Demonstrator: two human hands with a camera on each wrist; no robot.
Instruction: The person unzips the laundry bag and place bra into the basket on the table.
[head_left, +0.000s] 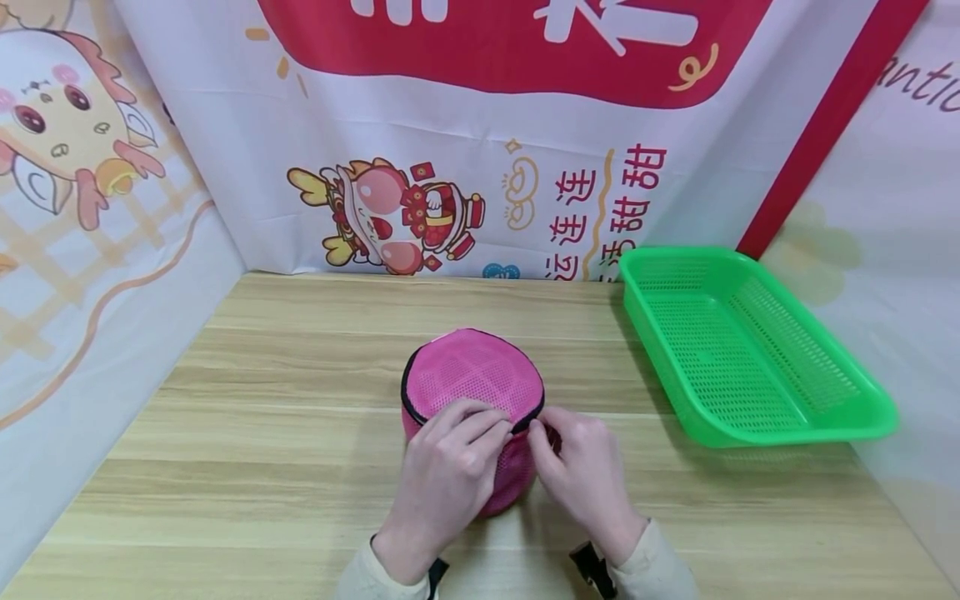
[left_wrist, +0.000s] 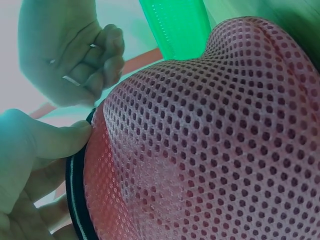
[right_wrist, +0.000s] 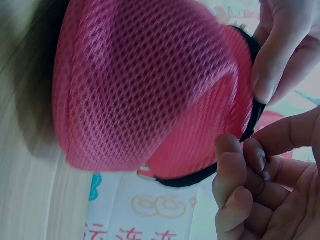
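Note:
A round pink mesh laundry bag [head_left: 476, 375] stands upright on the table, with a black zipper [right_wrist: 187, 179] running round the edge of its lid. At the front of that edge my left hand [head_left: 450, 475] pinches the rim, thumb against the black band in the left wrist view. Just to the right, my right hand [head_left: 585, 467] holds the zipper at the bag's right front, thumb and forefinger together. Its other fingers [right_wrist: 231, 200] are curled in. The small piece between those fingertips is mostly hidden. The bag's mesh side [left_wrist: 215, 125] bulges and dents near the lid.
A green plastic basket [head_left: 678, 392] with perforated walls sits at the right of the wood-grain table [head_left: 247, 467]. Printed cloth [head_left: 262, 125] hangs along the back and both sides. Pale sleeves with black straps [head_left: 592, 571] show at the wrists.

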